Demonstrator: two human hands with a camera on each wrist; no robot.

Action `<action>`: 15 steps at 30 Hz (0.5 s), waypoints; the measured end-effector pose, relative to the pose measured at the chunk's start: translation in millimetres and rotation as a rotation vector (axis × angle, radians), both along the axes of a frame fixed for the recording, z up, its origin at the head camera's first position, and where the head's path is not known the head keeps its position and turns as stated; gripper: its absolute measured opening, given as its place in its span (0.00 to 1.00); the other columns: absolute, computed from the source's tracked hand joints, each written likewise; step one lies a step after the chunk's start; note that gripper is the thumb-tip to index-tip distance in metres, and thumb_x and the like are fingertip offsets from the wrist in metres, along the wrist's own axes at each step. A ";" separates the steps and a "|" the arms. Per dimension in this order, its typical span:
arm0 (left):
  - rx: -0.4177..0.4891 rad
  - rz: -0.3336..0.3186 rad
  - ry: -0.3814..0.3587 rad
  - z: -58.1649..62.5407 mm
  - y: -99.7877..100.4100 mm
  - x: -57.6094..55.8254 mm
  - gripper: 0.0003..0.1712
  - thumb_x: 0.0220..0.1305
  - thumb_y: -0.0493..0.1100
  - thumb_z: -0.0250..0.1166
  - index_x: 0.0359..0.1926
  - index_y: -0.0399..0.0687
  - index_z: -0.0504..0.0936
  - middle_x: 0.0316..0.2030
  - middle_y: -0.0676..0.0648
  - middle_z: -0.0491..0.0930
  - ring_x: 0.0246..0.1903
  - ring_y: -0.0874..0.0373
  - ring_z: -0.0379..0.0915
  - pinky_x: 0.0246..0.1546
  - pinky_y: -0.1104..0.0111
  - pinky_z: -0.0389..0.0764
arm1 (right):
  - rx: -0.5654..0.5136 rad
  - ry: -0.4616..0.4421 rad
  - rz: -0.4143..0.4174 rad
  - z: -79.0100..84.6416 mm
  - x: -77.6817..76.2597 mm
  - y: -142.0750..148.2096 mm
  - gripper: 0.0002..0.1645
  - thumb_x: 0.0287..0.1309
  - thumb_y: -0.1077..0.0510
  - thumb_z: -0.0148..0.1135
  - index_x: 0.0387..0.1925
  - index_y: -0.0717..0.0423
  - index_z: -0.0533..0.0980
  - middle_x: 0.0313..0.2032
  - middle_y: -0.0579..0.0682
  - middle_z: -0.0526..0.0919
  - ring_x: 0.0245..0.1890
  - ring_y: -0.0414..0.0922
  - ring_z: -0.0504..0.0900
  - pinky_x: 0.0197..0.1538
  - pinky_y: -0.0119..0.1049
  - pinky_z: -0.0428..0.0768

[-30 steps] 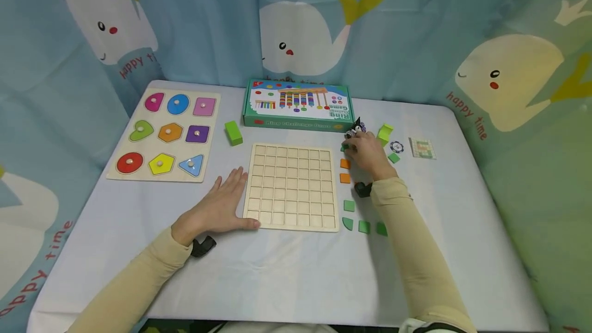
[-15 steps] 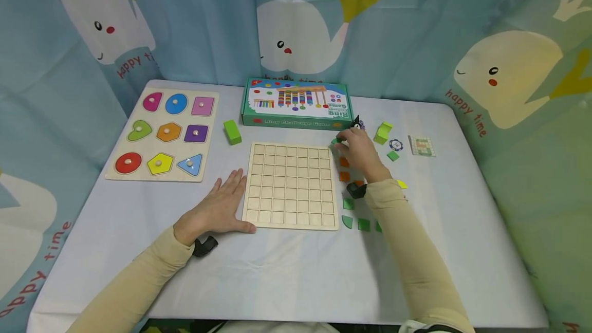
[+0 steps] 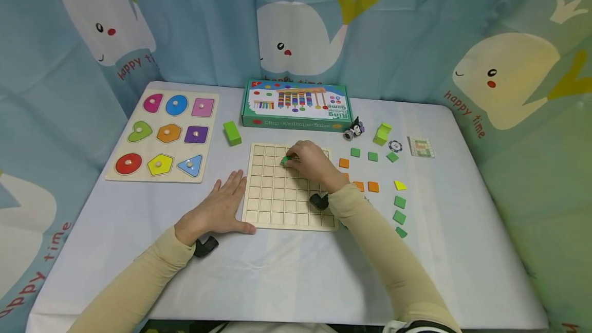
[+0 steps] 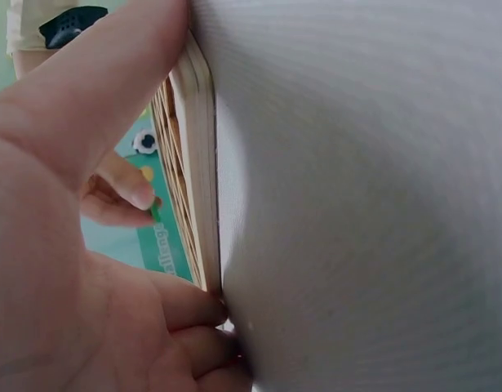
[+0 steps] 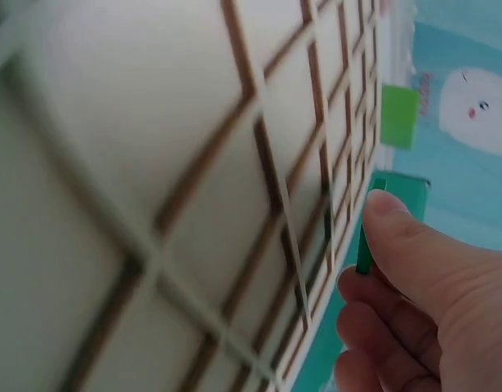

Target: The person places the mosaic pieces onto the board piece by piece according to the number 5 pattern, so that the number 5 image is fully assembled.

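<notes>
A wooden grid board [image 3: 267, 207] lies flat on the white table. My left hand [image 3: 216, 208] rests along its left edge, fingers straight and thumb at the near left corner. Over the far middle of the grid, my right hand [image 3: 311, 163] pinches a small green tile [image 3: 284, 160] between thumb and fingers. In the right wrist view, the tile [image 5: 363, 249] is held on edge, partly hidden by the thumb; its full outline cannot be made out. Right of the board lie loose tiles, among them an orange tile [image 3: 344, 163], a green tile [image 3: 355, 152] and a yellow tile [image 3: 400, 185].
A shape puzzle [image 3: 154, 149] with knobbed pieces is at the left. The green game box [image 3: 296, 123] stands behind the board, a green block [image 3: 233, 133] to its left. A figurine [image 3: 355, 130], lime blocks [image 3: 382, 133], a round chip [image 3: 395, 146] and a pattern card [image 3: 421, 147] are at right.
My right hand has picked up the green tile beside the figurine and carried it left over the board. The left hand has stayed at the board's edge.
</notes>
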State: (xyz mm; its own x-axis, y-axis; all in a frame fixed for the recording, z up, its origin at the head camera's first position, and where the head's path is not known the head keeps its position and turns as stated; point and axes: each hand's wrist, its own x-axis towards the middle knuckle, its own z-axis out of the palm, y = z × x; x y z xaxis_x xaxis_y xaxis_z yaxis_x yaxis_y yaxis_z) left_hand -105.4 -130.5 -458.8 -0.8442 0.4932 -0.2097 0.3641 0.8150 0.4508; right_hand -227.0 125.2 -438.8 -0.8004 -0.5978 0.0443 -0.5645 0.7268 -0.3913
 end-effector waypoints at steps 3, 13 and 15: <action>0.000 0.000 0.000 0.3 0.7 -0.2 0.74 0.45 0.71 0.72 0.73 0.25 0.43 0.74 0.31 0.36 0.73 0.40 0.29 0.67 0.42 0.39 | 0.011 0.016 0.009 -3.7 0.6 -7.7 0.13 0.61 0.55 0.67 0.43 0.60 0.83 0.39 0.51 0.82 0.42 0.47 0.78 0.47 0.39 0.77; 0.000 0.004 -0.002 1.5 0.9 0.6 0.74 0.45 0.70 0.72 0.73 0.25 0.43 0.74 0.31 0.36 0.73 0.40 0.29 0.67 0.42 0.39 | -0.001 0.025 0.012 -10.2 -1.9 -16.3 0.13 0.59 0.56 0.69 0.43 0.59 0.84 0.38 0.51 0.81 0.40 0.47 0.75 0.45 0.38 0.76; 0.005 0.009 -0.001 0.6 0.1 1.1 0.74 0.45 0.70 0.72 0.73 0.25 0.43 0.74 0.31 0.36 0.73 0.40 0.30 0.67 0.42 0.39 | -0.001 0.020 0.006 -10.4 -2.0 -17.1 0.14 0.59 0.55 0.69 0.44 0.59 0.83 0.38 0.51 0.80 0.41 0.47 0.75 0.46 0.38 0.75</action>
State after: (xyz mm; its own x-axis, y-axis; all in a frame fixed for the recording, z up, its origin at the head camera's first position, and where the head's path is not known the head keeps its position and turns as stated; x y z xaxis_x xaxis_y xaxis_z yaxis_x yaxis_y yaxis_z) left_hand -104.3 -130.4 -458.2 -0.8485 0.4865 -0.2082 0.3561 0.8160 0.4553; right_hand -229.0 108.2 -449.3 -0.7957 -0.6026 0.0609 -0.5765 0.7228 -0.3810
